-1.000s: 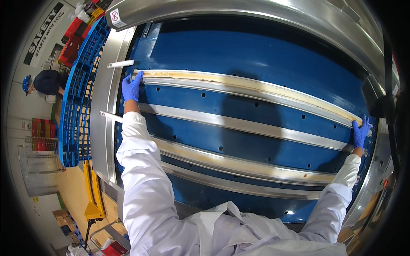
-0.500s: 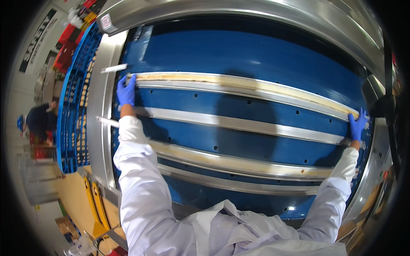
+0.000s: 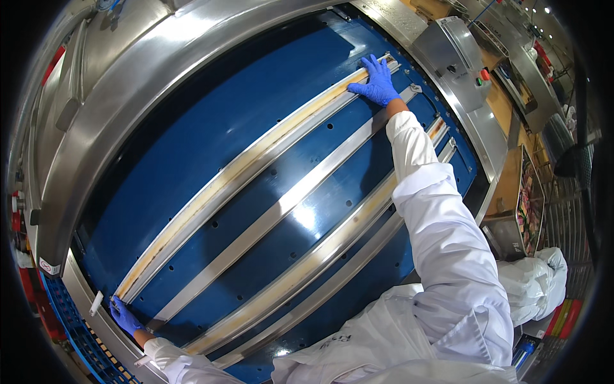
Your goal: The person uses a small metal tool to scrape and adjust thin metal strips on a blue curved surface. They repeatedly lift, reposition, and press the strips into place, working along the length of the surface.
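- Blue-gloved right hand [image 3: 378, 83]: fingers and thumb spread apart, touching upper-right end of long silver metal bar with yellowed strip [image 3: 246, 161]
- Blue-gloved left hand [image 3: 126, 317]: at bar's lower-left end, can't tell if clamped
- Bar lies across blue surface with round holes [image 3: 185, 137], beside plain flat silver strip [image 3: 291, 200]

Two blue-gloved hands [image 3: 380, 83] [image 3: 126, 317], two yellow-topped bars [image 3: 217, 190] [image 3: 332, 244], two plain metal bars [image 3: 291, 200] [image 3: 322, 291], two white pegs [image 3: 96, 303] [image 3: 143, 361]
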Tool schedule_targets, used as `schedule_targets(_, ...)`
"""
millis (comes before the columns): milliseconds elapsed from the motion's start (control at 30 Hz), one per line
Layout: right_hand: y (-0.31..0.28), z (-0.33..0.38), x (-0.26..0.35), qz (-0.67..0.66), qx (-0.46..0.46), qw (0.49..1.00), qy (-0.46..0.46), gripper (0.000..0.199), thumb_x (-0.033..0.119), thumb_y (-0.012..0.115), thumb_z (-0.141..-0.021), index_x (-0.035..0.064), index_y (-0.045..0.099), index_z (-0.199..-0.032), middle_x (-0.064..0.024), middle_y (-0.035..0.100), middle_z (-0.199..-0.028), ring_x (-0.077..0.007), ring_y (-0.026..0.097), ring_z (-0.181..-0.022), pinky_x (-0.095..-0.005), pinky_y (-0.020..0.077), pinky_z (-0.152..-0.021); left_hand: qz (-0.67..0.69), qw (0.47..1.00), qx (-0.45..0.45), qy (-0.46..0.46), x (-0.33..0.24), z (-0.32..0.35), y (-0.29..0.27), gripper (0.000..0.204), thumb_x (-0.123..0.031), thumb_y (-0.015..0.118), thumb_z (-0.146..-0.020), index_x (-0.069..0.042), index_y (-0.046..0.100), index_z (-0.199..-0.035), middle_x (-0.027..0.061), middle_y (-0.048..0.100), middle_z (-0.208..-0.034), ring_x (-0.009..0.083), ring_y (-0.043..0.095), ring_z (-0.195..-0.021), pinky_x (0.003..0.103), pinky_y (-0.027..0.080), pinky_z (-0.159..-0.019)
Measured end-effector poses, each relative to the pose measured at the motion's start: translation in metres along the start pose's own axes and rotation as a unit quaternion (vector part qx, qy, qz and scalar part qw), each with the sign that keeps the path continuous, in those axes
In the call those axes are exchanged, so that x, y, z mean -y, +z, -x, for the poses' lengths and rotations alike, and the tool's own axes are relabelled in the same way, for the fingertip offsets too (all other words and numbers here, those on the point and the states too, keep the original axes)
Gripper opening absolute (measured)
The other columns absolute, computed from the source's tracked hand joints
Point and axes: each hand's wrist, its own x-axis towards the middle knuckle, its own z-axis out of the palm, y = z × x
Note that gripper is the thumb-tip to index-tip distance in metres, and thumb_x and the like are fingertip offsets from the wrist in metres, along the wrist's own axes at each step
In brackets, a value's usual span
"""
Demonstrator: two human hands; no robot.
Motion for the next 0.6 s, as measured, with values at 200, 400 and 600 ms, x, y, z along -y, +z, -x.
schedule_targets(200,-0.013,0.002,0.018,-0.014,0.019,1.000,0.009,0.122,0.081,0.069,-0.059,0.0106,0.030,-0.152,-0.0219,0.018,-0.159,-0.0486,0.006,-0.146,-0.0534,0.0098,-0.119,-0.070,0.995,-0.065,-0.003,0.016,-0.011,-0.019,0.068,-0.047,0.066,-0.090,0.006,0.055,-0.130,0.0168,0.060,-0.129,0.0251,0.056,-0.116,0.035,0.043,-0.098)
schedule_targets(400,-0.039,0.057,0.062,-0.094,-0.122,0.985,-0.077,0.115,0.065,0.079,-0.062,0.0122,0.030,-0.151,-0.0231,0.023,-0.156,-0.0485,0.011,-0.145,-0.0564,0.0138,-0.117,0.271,0.947,0.105,-0.139,-0.067,0.108,-0.031,0.052,-0.054,0.051,-0.096,-0.012,0.053,-0.127,0.0014,0.053,-0.098,0.0133,0.042,-0.072,0.027,0.033,-0.061)
schedule_targets(600,-0.092,0.322,0.297,-0.440,0.404,0.729,-0.334,0.067,0.037,0.077,-0.082,0.0070,0.049,-0.135,-0.0140,0.058,-0.125,-0.0251,0.055,-0.121,-0.0392,0.0447,-0.101,0.533,0.723,0.328,-0.294,-0.149,0.320,-0.034,0.044,-0.044,0.045,-0.102,-0.015,0.051,-0.135,-0.0031,0.050,-0.076,0.0051,0.029,-0.048,0.021,0.021,-0.039)
